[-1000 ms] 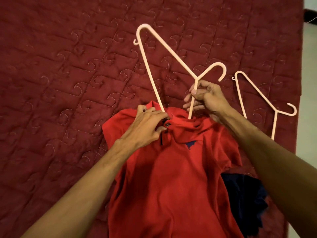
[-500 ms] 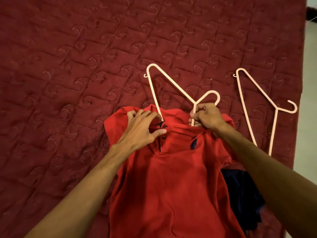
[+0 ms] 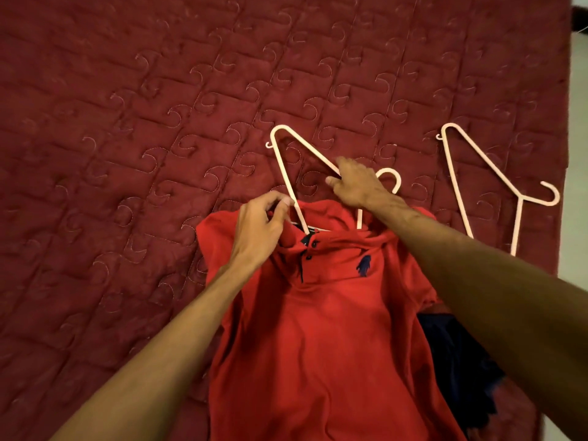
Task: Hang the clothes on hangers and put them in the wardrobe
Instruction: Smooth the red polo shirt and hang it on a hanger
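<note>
A red polo shirt [image 3: 321, 338] with dark buttons and a small dark logo lies front-up on the bed. A pale pink hanger [image 3: 286, 163] has its lower end pushed inside the shirt's collar; its upper corner and hook stick out beyond the neck. My left hand [image 3: 261, 230] pinches the left side of the collar beside the hanger's bar. My right hand [image 3: 356, 183] grips the hanger's sloping arm just left of its hook.
A second pink hanger [image 3: 471, 176] lies flat to the right, near the bed's right edge. A dark navy garment [image 3: 458, 364] lies partly under the shirt at the lower right. The quilted maroon bedspread [image 3: 127, 138] covers the bed; pale floor [image 3: 577, 154] shows at right.
The hanger has slid down, its lower end going deeper into the collar. My right hand moved from the neck of the hanger up onto its sloping arm. My left hand lifted the collar edge.
</note>
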